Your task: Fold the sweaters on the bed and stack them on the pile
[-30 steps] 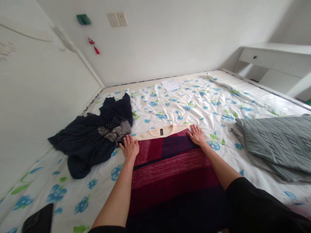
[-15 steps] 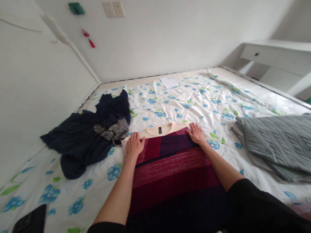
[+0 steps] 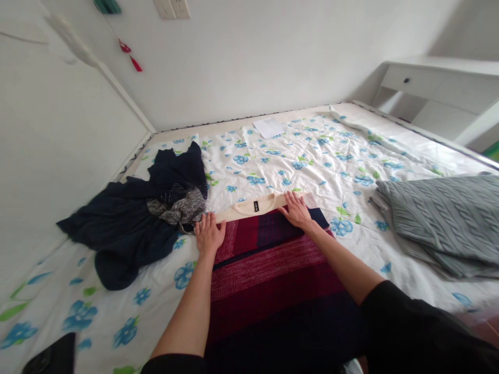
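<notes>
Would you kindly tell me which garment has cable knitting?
The folded grey garment at right; the striped sweater under both hands and crumpled navy garment show no cables.

A home bedroom, by its flower-print sheet (image 3: 268, 169), wall socket (image 3: 181, 8) and white drawer unit (image 3: 448, 88)

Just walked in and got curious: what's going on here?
A person's left hand and right hand lie palm down on a striped sweater, near its shoulders, with the cream collar roughly between them. It lies on a flowered sheet. A rumpled dark garment is to the left; a grey cable-knit piece lies folded to the right.
</notes>
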{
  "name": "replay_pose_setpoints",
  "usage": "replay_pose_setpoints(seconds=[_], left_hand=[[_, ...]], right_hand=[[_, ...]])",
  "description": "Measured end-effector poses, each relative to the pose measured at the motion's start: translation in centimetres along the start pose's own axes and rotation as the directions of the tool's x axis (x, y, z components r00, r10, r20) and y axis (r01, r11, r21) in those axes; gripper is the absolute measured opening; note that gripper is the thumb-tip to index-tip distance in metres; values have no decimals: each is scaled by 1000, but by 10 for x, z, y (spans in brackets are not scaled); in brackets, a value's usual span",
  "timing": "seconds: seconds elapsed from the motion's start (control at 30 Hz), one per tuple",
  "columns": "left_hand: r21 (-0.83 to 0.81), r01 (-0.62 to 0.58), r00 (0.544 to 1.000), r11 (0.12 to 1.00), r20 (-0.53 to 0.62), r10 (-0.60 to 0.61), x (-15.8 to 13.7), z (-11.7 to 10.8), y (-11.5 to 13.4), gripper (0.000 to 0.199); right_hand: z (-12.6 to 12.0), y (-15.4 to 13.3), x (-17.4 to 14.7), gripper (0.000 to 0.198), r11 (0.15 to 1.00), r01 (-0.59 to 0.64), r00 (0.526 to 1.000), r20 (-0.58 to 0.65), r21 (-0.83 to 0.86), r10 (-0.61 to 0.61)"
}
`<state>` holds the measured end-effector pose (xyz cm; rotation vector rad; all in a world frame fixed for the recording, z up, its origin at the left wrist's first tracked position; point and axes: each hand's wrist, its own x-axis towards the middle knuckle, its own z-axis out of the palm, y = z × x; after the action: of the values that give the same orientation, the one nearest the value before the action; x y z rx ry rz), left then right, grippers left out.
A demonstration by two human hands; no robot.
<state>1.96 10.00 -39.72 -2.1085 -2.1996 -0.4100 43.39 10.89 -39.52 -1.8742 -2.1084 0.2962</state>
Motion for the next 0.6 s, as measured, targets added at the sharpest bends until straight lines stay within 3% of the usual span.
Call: replay_pose_setpoints(seconds=[0.07,0.13,0.23,0.3,0.43,0.6], left_hand=[[-5,-3,1000,1000,-2,3,-1,0,-1,82],[-16,-4,1000,1000,-7,4,-1,0,-1,82],[-37,-4,1000,999,-15,3,-1,1,-2,82],[-57,0,1000,998,-3,-1,2,-1,-3,82],[-133,28,995,991,97,-15,6,-13,-8,79],[-141,38,986,989,166,-14,-26,-33,-21,76]], right_hand=[[4,-14,2,89,997,75,995,68,22,-77],[4,-11,1,82,995,93,990,102,23,-95],[-4,25,-1,75,999,43,993,111,3,-43],[-12,59,-3,76,999,-53,991,125,-6,54],[-26,116,-5,80,978,-208,960,190,1,204],[-31,138,-19,83,962,-271,931,256,14,259]])
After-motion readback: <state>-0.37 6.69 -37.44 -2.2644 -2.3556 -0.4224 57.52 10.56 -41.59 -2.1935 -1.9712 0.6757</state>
